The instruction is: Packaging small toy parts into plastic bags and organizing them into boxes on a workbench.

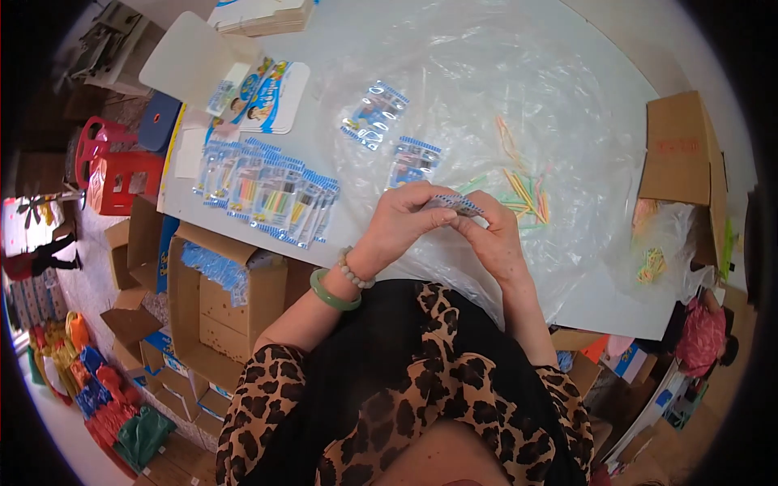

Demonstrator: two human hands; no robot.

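Note:
Both my hands meet over the front of the table, pinching one small blue-and-white plastic packet (458, 204) by its edge. My left hand (405, 217) grips it from the left, thumb along the near side. On its right end, the fingers of my right hand (493, 239) are closed. What is inside this packet is hidden. Just beyond my left hand lies a similar flat packet (415, 162), and farther off another packet (375, 115). To the right of my hands, thin pastel sticks (527, 194) in yellow, green and pink lie loose on clear plastic sheeting (567, 146).
A row of filled packets (271, 190) overlaps along the table's left edge. Behind it stands an open white display box (190, 61) beside flat printed cards (279, 97). A cardboard box (685, 154) with bagged sticks is at the right. Below left, an open carton (219, 312) holds blue wrappers.

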